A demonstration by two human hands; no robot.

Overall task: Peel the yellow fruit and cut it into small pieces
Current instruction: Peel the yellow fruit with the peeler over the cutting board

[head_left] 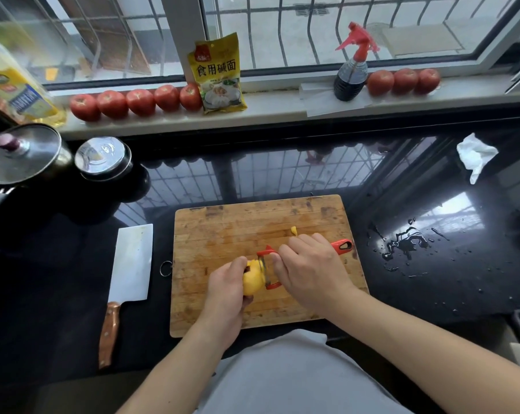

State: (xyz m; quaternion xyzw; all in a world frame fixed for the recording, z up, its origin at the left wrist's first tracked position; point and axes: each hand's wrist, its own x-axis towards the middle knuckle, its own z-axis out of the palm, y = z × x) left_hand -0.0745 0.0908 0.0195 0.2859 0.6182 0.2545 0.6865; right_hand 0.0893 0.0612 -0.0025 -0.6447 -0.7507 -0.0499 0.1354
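Daylight comes in through the window ahead of you, scene evenly bright, no hard shadows. The black surface is glossy: you get a mirror reflection of the window bars and a strong glare patch at right near the water puddle. Pot lids at left catch highlights. Wide-angle distortion bends the sill and frame toward the edges. Left edge is soft, oil bottle smeared. Centre and cutting board are reasonably sharp.

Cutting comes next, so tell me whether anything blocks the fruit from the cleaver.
Nothing visible does. The yellow fruit is in the left hand over the cutting board; the cleaver lies left of the board.
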